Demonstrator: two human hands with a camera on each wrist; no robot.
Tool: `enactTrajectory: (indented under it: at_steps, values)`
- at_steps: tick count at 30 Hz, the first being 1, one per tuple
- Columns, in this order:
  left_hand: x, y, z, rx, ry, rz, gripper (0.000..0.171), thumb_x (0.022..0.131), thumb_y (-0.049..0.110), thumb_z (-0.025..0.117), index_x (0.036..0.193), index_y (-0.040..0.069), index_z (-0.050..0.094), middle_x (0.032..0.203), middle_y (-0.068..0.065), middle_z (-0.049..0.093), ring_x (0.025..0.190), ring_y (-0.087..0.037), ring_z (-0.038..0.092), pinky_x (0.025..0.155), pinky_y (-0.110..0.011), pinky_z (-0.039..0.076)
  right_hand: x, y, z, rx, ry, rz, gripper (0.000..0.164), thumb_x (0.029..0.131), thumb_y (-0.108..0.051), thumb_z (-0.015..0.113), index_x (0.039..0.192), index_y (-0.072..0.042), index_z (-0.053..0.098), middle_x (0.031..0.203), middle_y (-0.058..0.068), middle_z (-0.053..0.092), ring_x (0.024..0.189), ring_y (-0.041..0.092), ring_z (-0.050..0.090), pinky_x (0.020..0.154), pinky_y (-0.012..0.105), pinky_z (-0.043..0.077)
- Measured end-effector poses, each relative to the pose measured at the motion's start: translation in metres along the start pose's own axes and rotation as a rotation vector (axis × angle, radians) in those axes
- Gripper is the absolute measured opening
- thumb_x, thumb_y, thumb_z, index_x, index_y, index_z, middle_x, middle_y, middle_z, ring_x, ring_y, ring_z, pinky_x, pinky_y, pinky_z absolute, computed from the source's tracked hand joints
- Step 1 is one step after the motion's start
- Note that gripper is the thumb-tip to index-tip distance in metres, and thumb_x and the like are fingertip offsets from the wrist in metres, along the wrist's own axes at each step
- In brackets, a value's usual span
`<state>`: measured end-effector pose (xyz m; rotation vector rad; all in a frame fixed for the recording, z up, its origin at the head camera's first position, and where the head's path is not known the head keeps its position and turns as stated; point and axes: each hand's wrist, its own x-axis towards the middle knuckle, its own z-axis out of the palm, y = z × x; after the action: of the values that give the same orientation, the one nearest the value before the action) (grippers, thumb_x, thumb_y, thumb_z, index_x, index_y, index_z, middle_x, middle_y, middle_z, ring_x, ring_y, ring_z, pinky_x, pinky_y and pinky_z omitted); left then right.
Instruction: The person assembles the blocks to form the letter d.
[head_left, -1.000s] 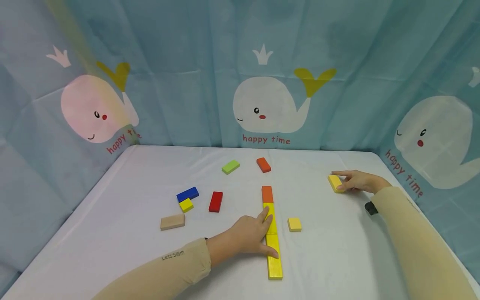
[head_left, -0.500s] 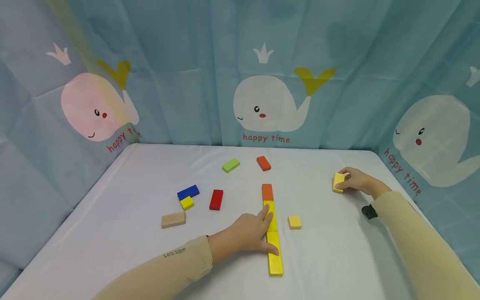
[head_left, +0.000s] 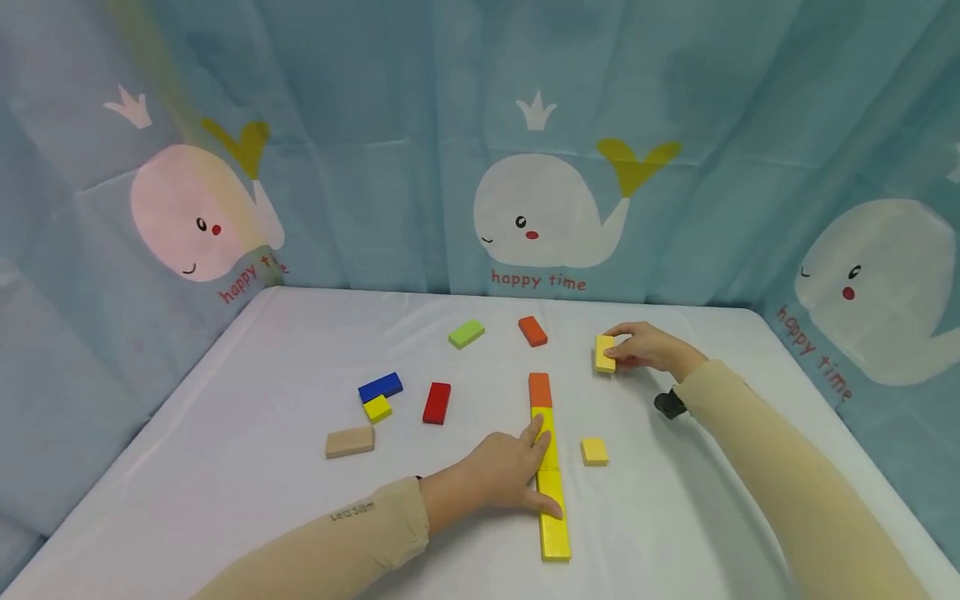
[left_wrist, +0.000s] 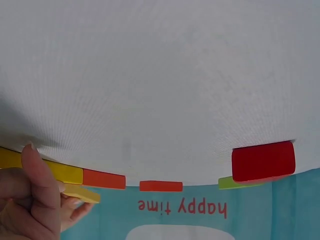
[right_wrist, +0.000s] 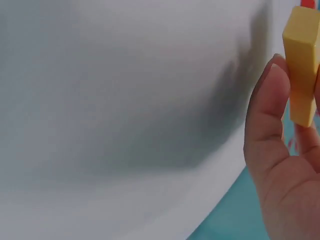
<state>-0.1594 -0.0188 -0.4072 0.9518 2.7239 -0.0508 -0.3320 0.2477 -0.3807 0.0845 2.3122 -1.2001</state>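
Note:
My right hand (head_left: 647, 345) pinches a light yellow rectangular block (head_left: 604, 354) between thumb and fingers. In the right wrist view this yellow block (right_wrist: 302, 65) stands off the cloth, with a shadow beneath. My left hand (head_left: 504, 473) rests on a straight row of blocks, thumb and fingers spread. The row holds an orange block (head_left: 540, 390) at its far end, then a yellow block (head_left: 550, 457) and a nearer yellow block (head_left: 555, 537), end to end. Fingers partly cover both yellow blocks. Right of the row lies a small light yellow square block (head_left: 595, 452).
Left of the row lie a red block (head_left: 437, 403), a blue block (head_left: 380, 387) touching a small yellow block (head_left: 377, 408), and a plain wooden block (head_left: 350, 442). Farther back are a green block (head_left: 467, 334) and an orange-red block (head_left: 532, 331). A whale-print curtain (head_left: 360, 208) backs the white table.
My right hand has lifted the light yellow block from the far right and carried it left toward the row's far end. My left hand stays on the row.

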Motion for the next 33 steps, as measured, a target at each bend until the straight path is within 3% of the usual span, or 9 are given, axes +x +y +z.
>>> enactTrajectory:
  at_steps: [8, 15, 25, 33]
  values:
    - [0.000, 0.002, 0.000, 0.000, -0.025, 0.005, 0.100, 0.076, 0.080, 0.053, 0.151, 0.016, 0.037, 0.156, -0.007, 0.032, 0.046, -0.013, 0.038, 0.050, -0.022, 0.032, 0.026, -0.032, 0.044, -0.124, -0.005, 0.025, 0.055, 0.093, -0.021, 0.067, 0.141, -0.003, 0.047, 0.100, 0.011, 0.059, 0.078, 0.019, 0.056, 0.073, 0.026, 0.050]
    - [-0.001, 0.001, -0.003, 0.021, -0.019, 0.005, 0.100, 0.076, 0.080, 0.053, 0.151, 0.016, 0.038, 0.157, -0.007, 0.030, 0.051, -0.012, 0.047, 0.055, -0.021, 0.037, 0.031, -0.051, 0.067, -0.209, 0.006, -0.009, 0.053, 0.092, -0.022, 0.069, 0.138, -0.003, 0.052, 0.087, 0.008, 0.056, 0.072, 0.019, 0.050, 0.065, 0.026, 0.042]
    - [-0.001, 0.001, -0.003, 0.030, -0.003, 0.011, 0.098, 0.077, 0.079, 0.054, 0.150, 0.014, 0.040, 0.155, -0.008, 0.033, 0.048, -0.012, 0.042, 0.053, -0.020, 0.036, 0.035, -0.058, 0.077, -0.309, -0.034, -0.064, 0.037, 0.092, -0.021, 0.069, 0.119, -0.002, 0.052, 0.089, 0.009, 0.053, 0.075, 0.019, 0.050, 0.065, 0.027, 0.043]
    - [-0.001, 0.001, -0.004, 0.057, 0.000, 0.014, 0.099, 0.077, 0.080, 0.052, 0.150, 0.014, 0.040, 0.155, -0.009, 0.034, 0.046, -0.012, 0.040, 0.050, -0.020, 0.034, 0.037, -0.058, 0.079, -0.334, -0.021, -0.052, 0.036, 0.092, -0.023, 0.069, 0.119, -0.006, 0.053, 0.090, 0.010, 0.050, 0.074, 0.019, 0.049, 0.063, 0.026, 0.040]
